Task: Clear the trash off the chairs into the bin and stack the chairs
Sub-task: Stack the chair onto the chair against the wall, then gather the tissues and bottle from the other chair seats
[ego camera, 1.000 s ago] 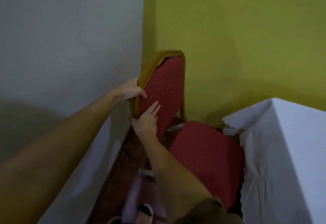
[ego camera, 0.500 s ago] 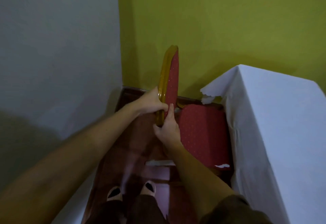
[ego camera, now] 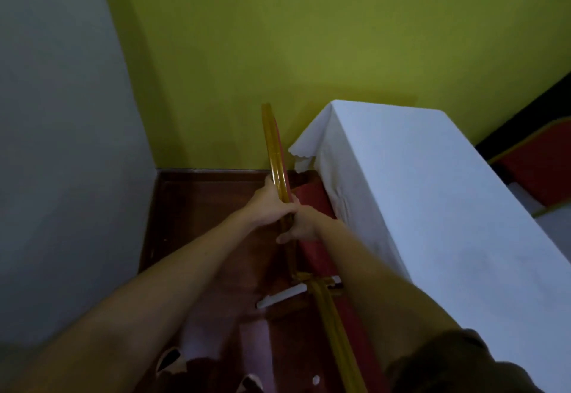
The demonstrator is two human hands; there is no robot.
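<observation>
Turned further since half a second ago, the chair (ego camera: 273,148) now shows its backrest edge-on — a thin gold frame with only a sliver of red padding along its right side. It stands in the corner, close against the cloth-covered desk (ego camera: 432,207), and most of the red seat is hidden between the frame, the arms and the cloth. The left hand (ego camera: 268,204) is clenched around the gold frame from the left; the right hand (ego camera: 301,225) grips it just below, from the right, the two hands touching. A lower gold rail runs down out of the bottom edge, and how it joins the backrest is hard to make out behind the right forearm. A white strip (ego camera: 282,296) lies near that rail — whether it rests on the floor or on the chair I cannot tell. Beyond the desk, a second red chair (ego camera: 543,170) is cut off by the right edge. Shoes (ego camera: 168,360) show blurred at the bottom, on the dark wooden floor (ego camera: 191,216).
</observation>
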